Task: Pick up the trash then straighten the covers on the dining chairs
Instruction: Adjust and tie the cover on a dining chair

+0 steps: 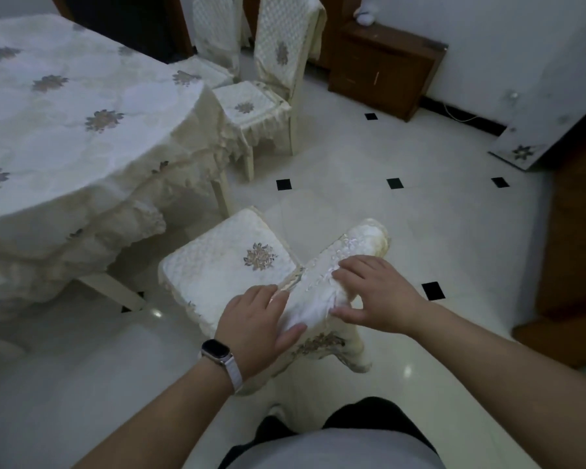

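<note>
A dining chair stands right in front of me, seen from above and behind its backrest. Its cream quilted seat cover (224, 265) carries an embroidered flower. The cream lace back cover (349, 252) drapes over the top of the backrest. My left hand (254, 323), with a watch on the wrist, holds the near left part of that back cover, thumb curled under the fabric. My right hand (372, 292) lies on top of the cover with fingers spread and bent, pressing the bunched white cloth. No trash is visible.
A dining table under a cream flowered tablecloth (65, 123) fills the left. Two more covered chairs (271, 82) stand behind it. A brown wooden cabinet (386, 66) sits by the far wall. A flowered panel (562, 96) leans at the right. The floor is white tile.
</note>
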The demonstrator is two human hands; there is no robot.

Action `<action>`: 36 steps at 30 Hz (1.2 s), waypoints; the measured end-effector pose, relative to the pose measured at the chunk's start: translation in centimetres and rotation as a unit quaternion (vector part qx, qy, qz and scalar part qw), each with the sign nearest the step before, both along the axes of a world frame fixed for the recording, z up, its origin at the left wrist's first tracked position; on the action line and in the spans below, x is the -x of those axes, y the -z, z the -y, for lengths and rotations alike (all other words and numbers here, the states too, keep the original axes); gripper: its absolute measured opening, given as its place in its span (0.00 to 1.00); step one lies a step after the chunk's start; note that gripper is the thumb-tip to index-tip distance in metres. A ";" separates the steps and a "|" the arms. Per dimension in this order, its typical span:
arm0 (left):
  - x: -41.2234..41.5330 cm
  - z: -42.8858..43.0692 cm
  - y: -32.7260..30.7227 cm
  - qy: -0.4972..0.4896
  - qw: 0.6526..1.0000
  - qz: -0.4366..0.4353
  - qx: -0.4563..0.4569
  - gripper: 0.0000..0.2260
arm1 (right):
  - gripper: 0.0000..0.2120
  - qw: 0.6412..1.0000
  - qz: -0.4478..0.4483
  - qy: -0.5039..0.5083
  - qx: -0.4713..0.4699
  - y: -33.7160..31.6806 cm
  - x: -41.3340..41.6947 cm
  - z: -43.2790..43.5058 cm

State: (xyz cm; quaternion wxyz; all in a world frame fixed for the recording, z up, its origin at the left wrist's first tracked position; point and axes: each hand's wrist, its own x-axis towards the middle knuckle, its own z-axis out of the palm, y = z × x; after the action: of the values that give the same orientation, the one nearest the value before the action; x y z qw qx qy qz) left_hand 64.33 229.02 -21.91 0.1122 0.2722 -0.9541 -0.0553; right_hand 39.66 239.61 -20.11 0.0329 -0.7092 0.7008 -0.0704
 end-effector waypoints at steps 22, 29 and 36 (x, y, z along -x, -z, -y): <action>5.3 -8.4 0.8 -0.295 0.954 -0.035 -0.029 0.25 | 0.21 0.946 0.051 -0.302 0.106 3.3 8.9 4.8; 5.2 -8.5 1.0 -0.345 0.935 -0.073 -0.037 0.27 | 0.23 0.947 0.074 -0.299 0.086 4.3 9.0 5.8; 4.9 -7.9 2.6 -0.365 0.921 -0.135 -0.023 0.27 | 0.19 0.938 0.100 -0.311 0.115 5.0 9.0 7.1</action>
State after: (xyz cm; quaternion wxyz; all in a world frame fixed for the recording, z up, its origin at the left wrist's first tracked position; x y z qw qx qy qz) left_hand 59.41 236.89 -24.53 0.2456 0.5944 -0.7627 -0.0686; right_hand 30.68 232.55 -25.09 0.0410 -0.8797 0.4258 -0.2075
